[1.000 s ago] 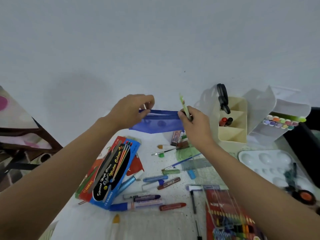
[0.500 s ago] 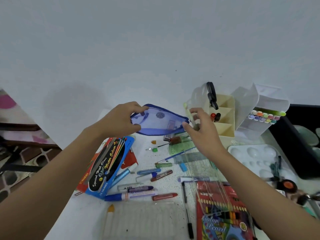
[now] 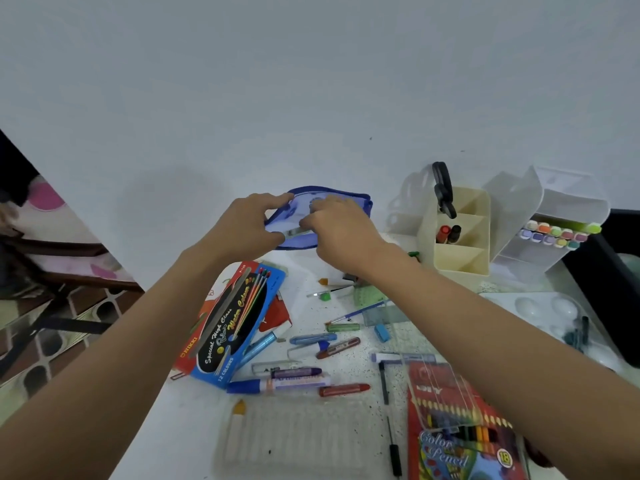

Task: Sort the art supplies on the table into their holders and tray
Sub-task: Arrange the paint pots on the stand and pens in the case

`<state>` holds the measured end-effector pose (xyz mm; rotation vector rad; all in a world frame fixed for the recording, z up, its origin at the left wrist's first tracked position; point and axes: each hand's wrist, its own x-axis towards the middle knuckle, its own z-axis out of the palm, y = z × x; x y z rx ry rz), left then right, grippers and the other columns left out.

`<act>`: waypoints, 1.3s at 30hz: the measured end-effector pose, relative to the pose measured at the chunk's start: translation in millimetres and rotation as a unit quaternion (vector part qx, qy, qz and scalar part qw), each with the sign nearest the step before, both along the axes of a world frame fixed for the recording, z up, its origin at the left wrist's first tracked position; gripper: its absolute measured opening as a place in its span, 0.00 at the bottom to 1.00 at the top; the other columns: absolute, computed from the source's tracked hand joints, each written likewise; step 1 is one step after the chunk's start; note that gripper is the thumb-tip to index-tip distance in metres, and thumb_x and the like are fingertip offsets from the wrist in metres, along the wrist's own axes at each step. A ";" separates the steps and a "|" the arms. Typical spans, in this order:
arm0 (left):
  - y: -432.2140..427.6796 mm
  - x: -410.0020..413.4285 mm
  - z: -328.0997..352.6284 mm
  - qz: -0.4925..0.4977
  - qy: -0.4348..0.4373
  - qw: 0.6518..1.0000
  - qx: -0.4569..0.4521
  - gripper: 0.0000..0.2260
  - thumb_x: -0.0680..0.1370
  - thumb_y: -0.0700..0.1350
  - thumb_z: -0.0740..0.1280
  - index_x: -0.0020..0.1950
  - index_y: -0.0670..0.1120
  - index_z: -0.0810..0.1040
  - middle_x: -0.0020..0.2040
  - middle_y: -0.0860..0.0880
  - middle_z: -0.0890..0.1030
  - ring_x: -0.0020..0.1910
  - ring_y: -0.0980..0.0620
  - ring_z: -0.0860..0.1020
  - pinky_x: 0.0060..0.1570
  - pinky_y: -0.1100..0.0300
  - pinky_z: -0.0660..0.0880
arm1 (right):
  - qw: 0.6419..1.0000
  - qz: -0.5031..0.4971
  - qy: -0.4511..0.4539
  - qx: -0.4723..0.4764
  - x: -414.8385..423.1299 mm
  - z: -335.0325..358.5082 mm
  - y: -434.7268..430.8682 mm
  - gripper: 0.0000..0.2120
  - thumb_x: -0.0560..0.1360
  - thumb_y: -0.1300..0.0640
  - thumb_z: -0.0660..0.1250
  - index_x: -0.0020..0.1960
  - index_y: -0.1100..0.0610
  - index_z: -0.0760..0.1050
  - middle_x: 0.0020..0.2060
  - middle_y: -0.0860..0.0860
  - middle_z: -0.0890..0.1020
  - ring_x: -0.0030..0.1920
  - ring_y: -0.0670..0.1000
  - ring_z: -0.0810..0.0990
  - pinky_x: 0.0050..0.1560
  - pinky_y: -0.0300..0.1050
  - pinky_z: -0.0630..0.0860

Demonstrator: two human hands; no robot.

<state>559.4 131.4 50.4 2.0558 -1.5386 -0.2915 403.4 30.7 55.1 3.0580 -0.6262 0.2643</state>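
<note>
Starting nearest, a colour pencil box lies at 5 o'clock on the bench. A clear ribbed tray sits at 6 o'clock, with a red crayon and a blue marker just beyond it.

Farther out, toward 12 o'clock, both hands hold the blue pouch lifted off the bench. The left hand has its fingers curled round the pouch's 9 o'clock end. The right hand has its fingers bunched together on the rim; whether they pinch the zip pull, I cannot tell.

The pouch's long axis runs from 9 to 3 o'clock, with its flat face turned toward the camera. To do this step well, I judge the left hand should hold the fabric taut along that axis, so any pull by the right runs straight. The cream holder stands at 2 o'clock.
</note>
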 end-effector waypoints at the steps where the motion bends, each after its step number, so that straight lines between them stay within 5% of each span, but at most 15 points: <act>1: -0.6 0.0 -0.8 -0.009 0.006 1.000 -0.004 0.26 0.75 0.38 0.69 0.73 0.51 0.74 0.55 0.52 0.78 0.48 0.53 0.73 0.43 0.67 0.65 | 0.999 0.015 -0.018 0.042 6.9 -6.8 -3.3 0.17 0.73 0.69 0.61 0.55 0.57 0.83 0.44 0.51 0.78 0.49 0.56 0.75 0.44 0.47 0.65; 3: -3.4 4.0 -4.5 -0.021 0.008 1.000 -0.014 0.25 0.74 0.37 0.69 0.71 0.50 0.75 0.52 0.53 0.78 0.46 0.53 0.73 0.42 0.71 0.65 | 0.987 0.018 -0.065 0.145 18.5 -17.4 -7.2 0.17 0.75 0.70 0.61 0.57 0.58 0.83 0.42 0.51 0.80 0.44 0.54 0.75 0.42 0.48 0.70; 6: -7.8 16.2 -10.3 -0.004 0.003 0.999 -0.034 0.27 0.74 0.36 0.68 0.73 0.48 0.73 0.55 0.52 0.78 0.48 0.52 0.72 0.43 0.72 0.64 | 0.967 0.003 -0.121 0.223 27.8 -24.9 -9.2 0.14 0.79 0.67 0.63 0.61 0.61 0.81 0.53 0.57 0.84 0.53 0.57 0.80 0.54 0.54 0.77; 9: -8.4 29.3 -18.6 0.020 0.004 0.999 -0.049 0.26 0.75 0.35 0.69 0.73 0.44 0.73 0.60 0.47 0.79 0.50 0.50 0.73 0.49 0.63 0.67 | 0.962 0.010 -0.168 0.217 21.4 -26.1 -5.7 0.11 0.79 0.63 0.66 0.59 0.61 0.82 0.55 0.56 0.85 0.55 0.56 0.81 0.57 0.51 0.77; 13: -10.0 43.0 -34.9 0.009 -0.025 0.997 -0.074 0.24 0.70 0.41 0.63 0.65 0.39 0.78 0.49 0.39 0.81 0.44 0.39 0.77 0.44 0.45 0.74 | 0.940 0.013 -0.266 0.213 -9.7 -31.8 1.6 0.07 0.78 0.62 0.67 0.54 0.60 0.83 0.48 0.52 0.85 0.49 0.48 0.81 0.53 0.37 0.75; 15: -12.1 47.3 -49.1 -0.001 -0.026 0.997 -0.067 0.25 0.70 0.37 0.64 0.69 0.40 0.77 0.50 0.41 0.81 0.42 0.43 0.76 0.42 0.49 0.72 | 0.935 0.005 -0.269 0.231 -31.2 -38.1 6.0 0.07 0.79 0.62 0.68 0.54 0.59 0.83 0.47 0.50 0.84 0.48 0.45 0.80 0.53 0.34 0.74; 19: -4.1 52.6 -82.3 -0.014 -0.046 0.999 -0.025 0.29 0.72 0.32 0.62 0.72 0.48 0.75 0.63 0.48 0.80 0.53 0.45 0.75 0.56 0.51 0.70 | 0.939 -0.015 -0.217 0.268 -75.0 -57.3 16.3 0.07 0.79 0.61 0.68 0.55 0.56 0.83 0.45 0.45 0.82 0.47 0.41 0.79 0.50 0.33 0.74; 25: 11.7 37.1 -77.2 0.026 -0.093 0.990 0.100 0.21 0.68 0.28 0.58 0.44 0.54 0.78 0.45 0.55 0.78 0.50 0.50 0.74 0.48 0.52 0.54 | 0.956 -0.006 -0.144 0.256 -121.8 -85.8 40.6 0.08 0.79 0.59 0.69 0.57 0.53 0.83 0.48 0.43 0.83 0.50 0.42 0.79 0.53 0.46 0.78; 29: 13.9 35.9 -64.5 -0.021 -0.062 0.988 0.140 0.15 0.74 0.33 0.57 0.48 0.53 0.73 0.46 0.62 0.78 0.53 0.54 0.74 0.51 0.51 0.54 | 0.961 0.014 -0.142 0.236 -133.1 -94.5 53.5 0.08 0.78 0.60 0.69 0.56 0.53 0.83 0.46 0.44 0.83 0.47 0.44 0.79 0.49 0.45 0.78; 34: 17.1 19.1 -53.3 -0.049 -0.083 0.985 0.146 0.07 0.82 0.47 0.60 0.56 0.58 0.74 0.53 0.58 0.79 0.55 0.54 0.75 0.52 0.51 0.55 | 0.968 0.015 -0.144 0.203 -139.1 -96.2 61.3 0.09 0.77 0.60 0.69 0.55 0.52 0.83 0.45 0.43 0.82 0.46 0.42 0.76 0.49 0.46 0.75; 39: 48.9 -30.9 -43.2 -0.119 -0.066 0.989 0.055 0.02 0.80 0.51 0.66 0.50 0.56 0.79 0.44 0.58 0.76 0.46 0.57 0.74 0.57 0.49 0.67 | 0.963 -0.038 -0.207 0.170 -159.1 -97.7 64.5 0.08 0.75 0.62 0.71 0.52 0.52 0.83 0.45 0.37 0.78 0.46 0.41 0.76 0.51 0.53 0.76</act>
